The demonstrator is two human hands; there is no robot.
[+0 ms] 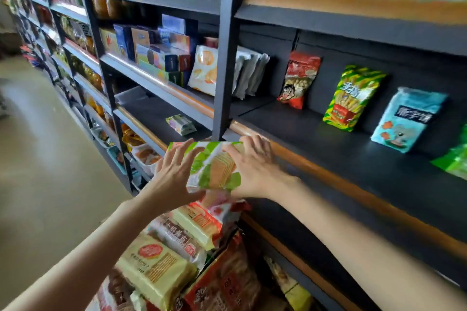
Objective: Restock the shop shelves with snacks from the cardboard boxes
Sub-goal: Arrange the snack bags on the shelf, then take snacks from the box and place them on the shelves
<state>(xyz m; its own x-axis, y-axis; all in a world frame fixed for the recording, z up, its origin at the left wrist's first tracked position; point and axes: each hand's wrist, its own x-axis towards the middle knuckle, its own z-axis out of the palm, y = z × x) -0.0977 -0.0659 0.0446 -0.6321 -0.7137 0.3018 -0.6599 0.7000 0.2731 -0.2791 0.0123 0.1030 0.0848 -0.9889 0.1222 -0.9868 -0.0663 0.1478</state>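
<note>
While the green wafer pack (214,165) hovers just before the dark shelf (328,139), both hands flank it. The left hand (174,171) presses its side with spread fingers; the right hand (255,169) does likewise opposite.

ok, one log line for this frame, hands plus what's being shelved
phase: lifting to shelf | left hand: open, flat on green wafer pack | right hand: open, flat on pack | shelf: mostly bare | more packs below

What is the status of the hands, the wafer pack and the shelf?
Left hand and right hand hold green wafer pack between them. Pack at shelf edge. Nothing blocking.
</note>
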